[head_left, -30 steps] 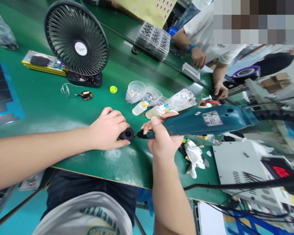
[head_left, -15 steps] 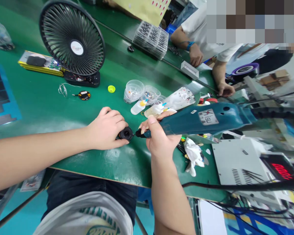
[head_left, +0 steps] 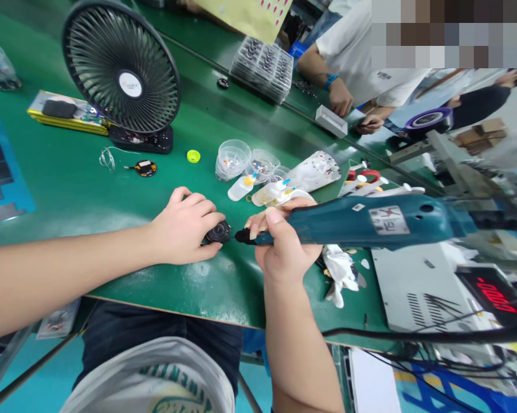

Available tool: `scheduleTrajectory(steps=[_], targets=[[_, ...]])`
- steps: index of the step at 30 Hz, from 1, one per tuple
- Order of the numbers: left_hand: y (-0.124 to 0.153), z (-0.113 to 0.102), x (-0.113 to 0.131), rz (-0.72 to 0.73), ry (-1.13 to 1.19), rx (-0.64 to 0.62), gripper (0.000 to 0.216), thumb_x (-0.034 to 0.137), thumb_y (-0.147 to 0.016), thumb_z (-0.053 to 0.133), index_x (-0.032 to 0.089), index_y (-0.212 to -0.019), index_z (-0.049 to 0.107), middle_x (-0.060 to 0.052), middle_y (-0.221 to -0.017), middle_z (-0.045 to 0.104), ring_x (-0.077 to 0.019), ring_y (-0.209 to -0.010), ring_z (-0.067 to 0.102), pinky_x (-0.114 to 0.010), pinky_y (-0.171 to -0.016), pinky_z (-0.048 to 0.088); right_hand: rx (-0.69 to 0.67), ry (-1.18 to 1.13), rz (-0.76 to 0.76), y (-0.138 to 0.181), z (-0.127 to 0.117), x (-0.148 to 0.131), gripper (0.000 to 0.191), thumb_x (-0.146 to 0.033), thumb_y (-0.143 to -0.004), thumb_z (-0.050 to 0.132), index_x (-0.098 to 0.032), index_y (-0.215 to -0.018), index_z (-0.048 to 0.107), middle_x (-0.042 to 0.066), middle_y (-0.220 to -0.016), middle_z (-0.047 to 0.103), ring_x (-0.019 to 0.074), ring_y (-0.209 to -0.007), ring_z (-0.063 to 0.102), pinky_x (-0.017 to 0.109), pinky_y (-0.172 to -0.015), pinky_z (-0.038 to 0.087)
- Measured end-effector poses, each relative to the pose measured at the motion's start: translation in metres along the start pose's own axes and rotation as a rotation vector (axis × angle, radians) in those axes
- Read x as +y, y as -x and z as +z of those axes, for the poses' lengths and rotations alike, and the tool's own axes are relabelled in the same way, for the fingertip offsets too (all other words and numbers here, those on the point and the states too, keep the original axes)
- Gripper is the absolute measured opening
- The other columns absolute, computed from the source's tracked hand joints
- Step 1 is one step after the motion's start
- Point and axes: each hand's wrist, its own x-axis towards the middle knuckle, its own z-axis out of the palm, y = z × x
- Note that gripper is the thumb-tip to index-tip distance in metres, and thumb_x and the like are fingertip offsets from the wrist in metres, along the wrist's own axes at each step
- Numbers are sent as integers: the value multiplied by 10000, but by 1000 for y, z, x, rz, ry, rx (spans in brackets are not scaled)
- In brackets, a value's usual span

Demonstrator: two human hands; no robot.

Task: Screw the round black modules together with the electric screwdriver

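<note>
My left hand (head_left: 184,226) rests on the green table (head_left: 155,281), its fingers and thumb closed round a small round black part (head_left: 219,231) with a ring-shaped centre. In my right hand (head_left: 286,246) is a teal electric screwdriver (head_left: 353,222), held almost level by its front end. The screwdriver's black nose points left at the edge of the black part, with a thin bit between them. Whether the bit sits in a screw is too small to tell. Just beyond my hands lie a small dropper bottle (head_left: 241,187) and clear plastic cups (head_left: 232,160) with tiny parts inside.
A black fan (head_left: 125,69) stands at the back left. Near it are a yellow-green cap (head_left: 194,156) and a round black-and-orange piece (head_left: 145,168). To the right are crumpled white tissue (head_left: 340,272), a grey box (head_left: 400,287) and a black cable (head_left: 370,332). A co-worker's hands (head_left: 341,97) are across the table.
The screwdriver's rear end has swung down and right, bringing it nearer level. The black part has turned slightly in my left hand. A co-worker's hand has moved back and left.
</note>
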Motion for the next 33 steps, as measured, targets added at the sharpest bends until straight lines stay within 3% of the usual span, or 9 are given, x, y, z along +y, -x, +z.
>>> scheduleTrajectory(steps=[16, 25, 33], targets=[[-1, -2, -1, -6, 20, -28, 447, 509, -905, 670, 182, -1203, 731, -108, -1061, 750, -341, -1076, 641, -530, -950, 334, -31, -3, 74, 2, 5, 4, 373, -320, -802, 873, -276, -958, 538, -127, -540, 605, 132, -392, 549, 316, -519, 554], [-2, -3, -1, 2, 15, -34, 430, 497, -921, 659, 175, -1196, 735, -120, -1077, 749, -352, -1108, 637, -541, -959, 326, -91, 63, 48, 9, 5, 6, 287, -191, -837, 777, -252, -897, 502, -121, -615, 623, 115, -442, 603, 289, -534, 560], [-1, -2, -1, 6, 9, -29, 446, 509, -921, 651, 175, -1206, 725, -113, -1075, 750, -341, -1084, 646, -537, -955, 327, -38, 37, 63, 5, 5, 3, 296, -237, -801, 788, -259, -914, 515, -131, -550, 611, 123, -405, 573, 307, -544, 566]])
